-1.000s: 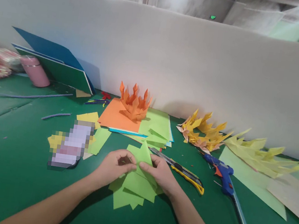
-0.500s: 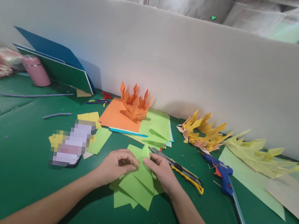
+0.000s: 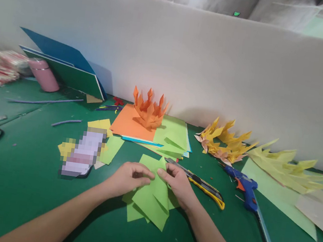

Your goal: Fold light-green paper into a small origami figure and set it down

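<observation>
Between my hands is a partly folded light green paper (image 3: 154, 194), its pointed top facing away from me. My right hand (image 3: 179, 184) pinches its right edge between thumb and fingers. At its left side my left hand (image 3: 132, 178) has thumb and fingertips brought close together on the paper. More green paper squares (image 3: 133, 213) lie beneath it on the green table. Just beyond my right hand rests a yellow and black utility knife (image 3: 203, 187), its metal end pointing toward the paper.
A blue glue gun (image 3: 244, 184) lies at right, near a yellow paper crown (image 3: 226, 142) and a pale green one (image 3: 290, 167). An orange paper crown (image 3: 149, 115) stands on stacked paper (image 3: 129, 122). At left are a phone (image 3: 85, 152) and a pink bottle (image 3: 44, 75).
The right flap of the green paper has been turned, and a fold now stands up near my right fingers. Both hands stay on the paper; the whole view has shifted slightly.
</observation>
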The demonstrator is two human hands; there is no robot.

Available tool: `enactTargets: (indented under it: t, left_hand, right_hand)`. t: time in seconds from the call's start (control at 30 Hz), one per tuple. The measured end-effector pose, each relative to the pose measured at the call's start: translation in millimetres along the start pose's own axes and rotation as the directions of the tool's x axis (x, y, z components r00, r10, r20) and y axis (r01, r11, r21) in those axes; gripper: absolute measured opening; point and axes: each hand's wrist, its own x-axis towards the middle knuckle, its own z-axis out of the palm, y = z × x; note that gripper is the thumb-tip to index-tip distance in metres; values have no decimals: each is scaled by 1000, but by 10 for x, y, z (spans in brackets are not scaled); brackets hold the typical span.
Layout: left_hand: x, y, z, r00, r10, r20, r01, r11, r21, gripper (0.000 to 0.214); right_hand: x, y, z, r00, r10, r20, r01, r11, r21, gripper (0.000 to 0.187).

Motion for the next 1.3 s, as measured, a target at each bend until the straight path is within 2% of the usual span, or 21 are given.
enactTargets:
  t: [0.13,0.23,0.33,0.6,0.8,0.93,1.07,1.3]
  left_hand:
    - [14,-8,-13,997,-74,-14,74,996,-48,18]
    - [25,-8,-18,996,-80,-46,72,986,-147,27]
    - [25,-3,-17,996,-79,-37,72,982,-175,32]
    - [9,20,-8,998,-25,-64,20,997,-70,23]
    - [-24,42,15,999,-12,-39,13,999,31,15]
    - [-36,47,29,997,80,6,-80,994,78,4]
    - [-38,62,23,987,151,55,-158,975,158,13]
    - [-49,52,16,974,210,81,-224,939,261,26]
  right_hand:
    - [2,-9,13,1000,17,-10,-17,999,39,46]
    - [7,-3,19,999,22,-26,-20,998,68,46]
    - [9,4,18,999,10,-31,-7,998,68,44]
    - [-7,-41,32,1000,13,-23,-11,994,111,44]
    - [6,-28,21,987,-6,-160,29,989,143,45]
    - [12,-17,21,986,-24,-163,47,990,134,44]
    - [19,-30,34,984,-71,-166,90,989,114,44]
    - [26,-35,46,986,-58,-156,82,984,158,40]
